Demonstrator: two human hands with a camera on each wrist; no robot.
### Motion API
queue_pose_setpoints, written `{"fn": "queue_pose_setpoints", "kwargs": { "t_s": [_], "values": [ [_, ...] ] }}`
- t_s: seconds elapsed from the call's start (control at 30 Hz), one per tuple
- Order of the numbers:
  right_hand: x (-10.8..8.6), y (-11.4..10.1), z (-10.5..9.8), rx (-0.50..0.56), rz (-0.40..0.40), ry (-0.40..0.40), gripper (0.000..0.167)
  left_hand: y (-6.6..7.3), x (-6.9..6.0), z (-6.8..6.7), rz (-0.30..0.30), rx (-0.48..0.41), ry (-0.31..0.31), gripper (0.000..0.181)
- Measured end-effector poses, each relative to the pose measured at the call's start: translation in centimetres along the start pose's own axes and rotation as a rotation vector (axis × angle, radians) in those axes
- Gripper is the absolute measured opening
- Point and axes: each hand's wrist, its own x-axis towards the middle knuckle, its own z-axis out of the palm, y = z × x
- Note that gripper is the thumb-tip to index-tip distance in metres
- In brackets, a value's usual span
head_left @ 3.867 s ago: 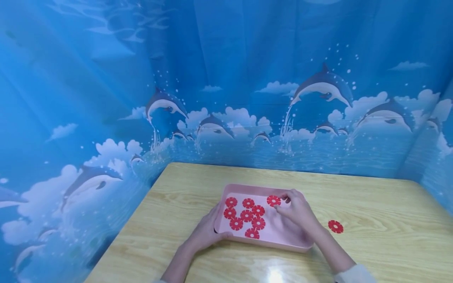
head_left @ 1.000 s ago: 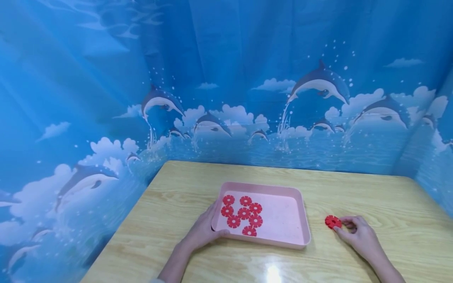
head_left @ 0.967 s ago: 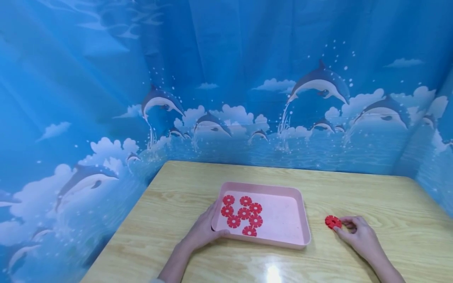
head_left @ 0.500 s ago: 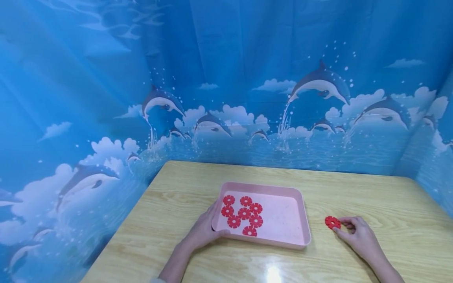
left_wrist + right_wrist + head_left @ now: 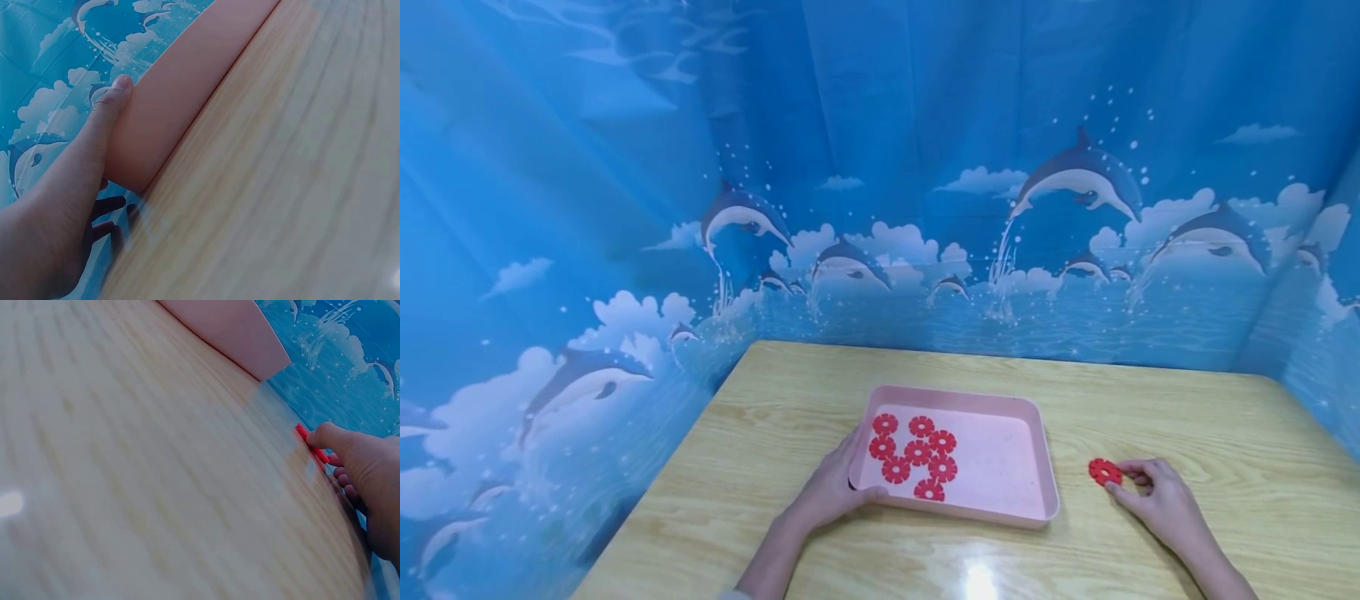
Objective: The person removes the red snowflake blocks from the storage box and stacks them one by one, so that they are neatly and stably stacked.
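Right grip (image 5: 1168, 504) pinching red disc (image 5: 1097, 467), other discs (image 5: 911, 451) head-view only

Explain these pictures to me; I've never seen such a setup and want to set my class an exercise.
No machine here: a person works bare-handed, so by grip I mean a hand. The wide view comes from a camera on the person's head, looking forward and down; the other two come from cameras worn on the wrists. On the wood-grained table sits a pink tray, with eight red slotted discs lying toward its left side. The left grip holds the tray's near left corner. The right grip pinches another red disc, to the right of the tray; whether a second is stacked with it is hard to tell.
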Motion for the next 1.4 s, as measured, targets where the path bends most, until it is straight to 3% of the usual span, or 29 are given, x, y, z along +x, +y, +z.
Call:
{"fn": "queue_pose_setpoints", "kwargs": {
  "t_s": [0.57, 0.87, 1.1, 1.4],
  "values": [
    [0.0, -0.2, -0.4, -0.004, 0.028, -0.028, 0.034, 0.0, 0.1, 0.1, 0.008, -0.016, -0.004, 0.104],
    [0.4, -0.6, -1.0, 0.096, 0.049, -0.006, 0.030, -0.1, 0.0, 0.1, 0.012, -0.017, -0.006, 0.104],
    [1.4, -4.4, -1.5, 0.111, 0.043, -0.036, 0.030, -0.2, -0.1, -0.1, 0.017, -0.017, -0.011, 0.104],
    [3.3, -11.1, 0.0, 0.193, -0.095, -0.110, 0.026, -0.2, 0.1, 0.0, 0.020, -0.021, -0.011, 0.104]
  ]
}}
